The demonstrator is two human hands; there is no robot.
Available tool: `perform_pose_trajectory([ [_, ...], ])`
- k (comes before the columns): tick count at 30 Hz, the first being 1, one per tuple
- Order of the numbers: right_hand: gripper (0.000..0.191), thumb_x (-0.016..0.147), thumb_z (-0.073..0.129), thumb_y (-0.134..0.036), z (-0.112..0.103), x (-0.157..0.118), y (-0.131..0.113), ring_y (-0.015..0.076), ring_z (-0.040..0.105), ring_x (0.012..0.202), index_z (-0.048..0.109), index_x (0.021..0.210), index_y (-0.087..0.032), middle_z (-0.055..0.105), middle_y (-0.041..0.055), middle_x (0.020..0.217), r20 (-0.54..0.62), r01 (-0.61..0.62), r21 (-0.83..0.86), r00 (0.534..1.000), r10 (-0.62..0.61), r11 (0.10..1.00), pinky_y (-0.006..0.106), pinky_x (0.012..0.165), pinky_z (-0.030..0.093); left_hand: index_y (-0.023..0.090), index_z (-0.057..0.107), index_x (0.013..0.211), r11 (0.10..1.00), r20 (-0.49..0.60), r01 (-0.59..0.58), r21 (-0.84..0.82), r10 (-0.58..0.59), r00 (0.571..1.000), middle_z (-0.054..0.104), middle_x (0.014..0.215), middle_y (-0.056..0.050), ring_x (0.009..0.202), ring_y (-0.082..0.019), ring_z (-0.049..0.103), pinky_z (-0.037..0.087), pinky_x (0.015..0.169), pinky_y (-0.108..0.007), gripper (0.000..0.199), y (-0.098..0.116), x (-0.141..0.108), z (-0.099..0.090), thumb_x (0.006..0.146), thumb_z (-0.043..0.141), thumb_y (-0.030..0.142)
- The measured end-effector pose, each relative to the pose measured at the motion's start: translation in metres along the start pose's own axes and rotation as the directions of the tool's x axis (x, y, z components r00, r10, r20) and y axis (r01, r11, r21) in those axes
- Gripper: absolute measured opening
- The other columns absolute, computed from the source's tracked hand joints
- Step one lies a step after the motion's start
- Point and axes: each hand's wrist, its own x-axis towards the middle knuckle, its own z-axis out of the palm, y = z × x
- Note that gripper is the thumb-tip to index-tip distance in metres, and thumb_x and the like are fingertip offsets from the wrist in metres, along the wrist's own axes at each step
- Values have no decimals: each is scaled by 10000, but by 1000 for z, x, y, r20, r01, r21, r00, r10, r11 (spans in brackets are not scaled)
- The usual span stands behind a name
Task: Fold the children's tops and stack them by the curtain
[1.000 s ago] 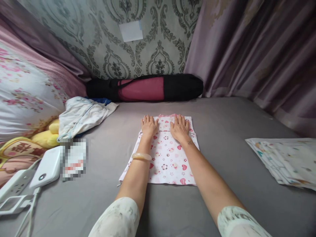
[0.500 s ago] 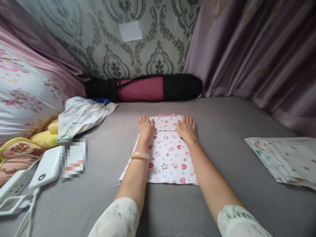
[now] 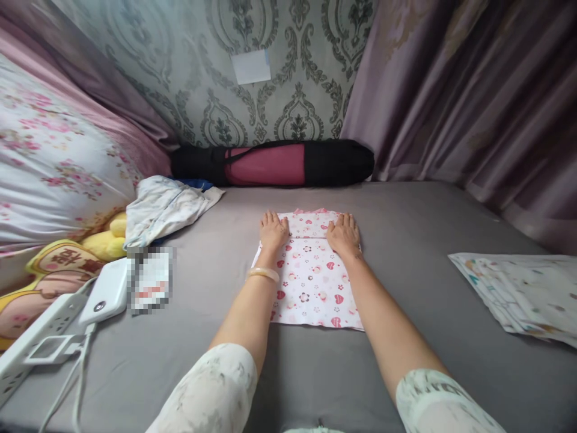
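A folded white cloth (image 3: pixel 311 282) printed with pink hearts and small flowers lies flat on the grey bed sheet (image 3: pixel 410 288). Its far end is folded over toward me, and a bit of pink trim shows along the far edge. My left hand (image 3: pixel 273 231) rests flat on the far left corner, fingers stretched away from me. Flat on the far right corner lies my right hand (image 3: pixel 344 233), its fingers also stretched forward. Neither hand grips the cloth. A pale bangle (image 3: pixel 264 274) circles my left wrist. My left forearm hides part of the cloth's left edge.
Folded printed fabric (image 3: pixel 518 294) lies at the right. On the left are a white power bank (image 3: pixel 106 290), a power strip (image 3: pixel 40 334) with cables, a blurred packet (image 3: pixel 153 282), a crumpled cloth (image 3: pixel 169 207) and a floral pillow (image 3: pixel 58 150). A black and red roll bag (image 3: pixel 270 163) lies along the wall.
The view has shifted slightly, so things on the left appear further right. Both hands stay flat on the far corners of the cloth, which keeps its shape.
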Motion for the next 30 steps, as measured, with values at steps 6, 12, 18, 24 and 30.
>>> perform_pose_trajectory([
  [6,621,979,252,-347,-4,3,0,311,228,1441,338,1467,28,294,200,1558,74,-12,-29,997,14,1000,418,1153,195,37,390,1445,999,-41,-27,-29,25,999,329,1539,-218,1455,-328,246,218,1164,-510,639,-3,1,2,976,226,440],
  [12,590,991,249,-364,-20,-2,-9,311,153,1468,330,1499,-75,226,186,1588,64,99,-82,994,-94,992,523,1165,79,98,470,1410,960,-275,-272,63,279,920,407,1514,-153,1462,-262,248,84,1208,-476,599,5,-13,-2,992,197,429],
  [18,552,1001,209,-399,-17,-14,-39,274,127,1479,321,1520,-248,222,67,1610,186,364,-30,917,-352,931,535,1170,69,225,440,1442,883,-98,-465,73,470,877,480,1474,-80,1410,-249,358,115,1197,-504,540,6,-13,-2,998,235,452],
  [24,555,998,190,-411,-12,-14,-44,298,152,1469,293,1528,-280,212,47,1614,248,332,-18,915,-317,943,590,1146,99,269,419,1439,871,52,-488,63,486,873,396,1534,-65,1415,-275,328,178,1149,-586,513,4,-8,-2,991,274,472],
  [30,549,987,223,-344,-17,-16,-56,299,131,1475,346,1507,-218,196,87,1615,220,364,-1,909,-355,931,595,1151,71,248,460,1405,883,-3,-468,27,469,883,461,1491,-60,1413,-244,333,183,1162,-514,470,8,-13,-7,993,269,368],
])
